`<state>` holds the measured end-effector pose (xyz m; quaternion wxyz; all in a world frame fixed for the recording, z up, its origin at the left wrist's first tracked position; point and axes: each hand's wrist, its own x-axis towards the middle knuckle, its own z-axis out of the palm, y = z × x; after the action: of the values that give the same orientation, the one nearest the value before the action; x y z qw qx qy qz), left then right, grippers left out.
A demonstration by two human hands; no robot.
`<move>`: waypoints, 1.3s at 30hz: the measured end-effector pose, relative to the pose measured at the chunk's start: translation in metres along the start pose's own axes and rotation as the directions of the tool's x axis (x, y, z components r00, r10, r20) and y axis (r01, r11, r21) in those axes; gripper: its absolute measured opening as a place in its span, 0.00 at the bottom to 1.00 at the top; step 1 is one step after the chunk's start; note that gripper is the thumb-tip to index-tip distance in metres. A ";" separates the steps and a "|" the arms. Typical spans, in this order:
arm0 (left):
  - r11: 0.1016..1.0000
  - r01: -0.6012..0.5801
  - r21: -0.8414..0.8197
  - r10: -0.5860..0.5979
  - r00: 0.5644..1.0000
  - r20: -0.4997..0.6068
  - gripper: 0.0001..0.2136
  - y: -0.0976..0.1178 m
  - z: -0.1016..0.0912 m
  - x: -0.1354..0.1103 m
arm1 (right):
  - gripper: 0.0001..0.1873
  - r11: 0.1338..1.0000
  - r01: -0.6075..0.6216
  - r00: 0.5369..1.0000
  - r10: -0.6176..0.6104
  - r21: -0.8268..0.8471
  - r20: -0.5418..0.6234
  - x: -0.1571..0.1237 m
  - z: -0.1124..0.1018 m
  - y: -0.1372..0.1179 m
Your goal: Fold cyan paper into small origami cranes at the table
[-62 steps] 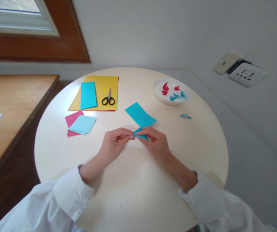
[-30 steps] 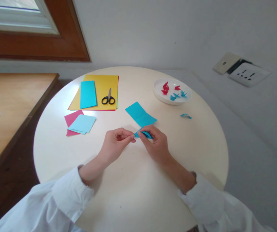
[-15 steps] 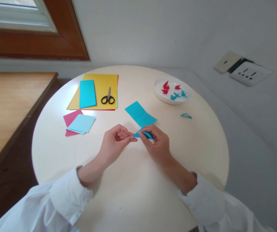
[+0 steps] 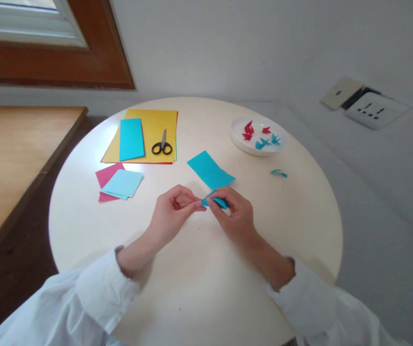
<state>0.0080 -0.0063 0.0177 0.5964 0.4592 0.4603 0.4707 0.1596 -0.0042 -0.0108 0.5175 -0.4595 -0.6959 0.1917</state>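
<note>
Between my two hands is a small folded piece of blue paper (image 4: 219, 202). My left hand (image 4: 176, 206) pinches its left corner between thumb and fingers. Closed over its right side is my right hand (image 4: 234, 211), thumb in front and fingers behind, hiding part of the folds. Just beyond the fingers, a creased blue paper strip (image 4: 210, 169) lies on the table. A small curled blue scrap (image 4: 279, 173) rests farther right.
A white dish (image 4: 240, 147) at the back right holds several small red and blue folded paper figures. Black-handled scissors (image 4: 162, 146) and a blue sheet (image 4: 131, 139) lie on yellow paper (image 4: 159, 117). Nearer are light blue squares (image 4: 123, 183) over pink ones (image 4: 108, 175) on the round table (image 4: 199, 278).
The view shifts very slightly. Both hands keep their hold on the folded blue paper, with hardly any movement of the fingers.
</note>
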 end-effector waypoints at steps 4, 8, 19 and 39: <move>1.000 0.008 -0.004 -0.008 1.000 -0.010 0.13 0.000 0.001 0.000 | 0.02 1.000 0.022 1.000 -0.022 -0.017 -0.015 0.000 0.000 0.001; 1.000 0.001 0.000 -0.001 1.000 -0.009 0.13 -0.001 0.000 0.000 | 0.02 0.999 0.021 0.999 -0.021 -0.032 -0.025 -0.001 0.000 0.000; 0.999 -0.038 0.025 0.037 0.999 0.015 0.13 -0.003 0.000 0.001 | 0.02 0.995 0.067 0.997 -0.070 -0.072 -0.039 -0.001 0.000 0.000; 0.987 -0.092 0.132 0.086 0.995 0.052 0.10 -0.007 -0.001 0.003 | 0.02 0.989 0.128 0.992 -0.128 -0.075 0.009 -0.001 0.003 0.000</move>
<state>0.0082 -0.0044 0.0106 0.5531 0.5292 0.4560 0.4540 0.1571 -0.0046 -0.0122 0.5097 -0.4327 -0.7317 0.1324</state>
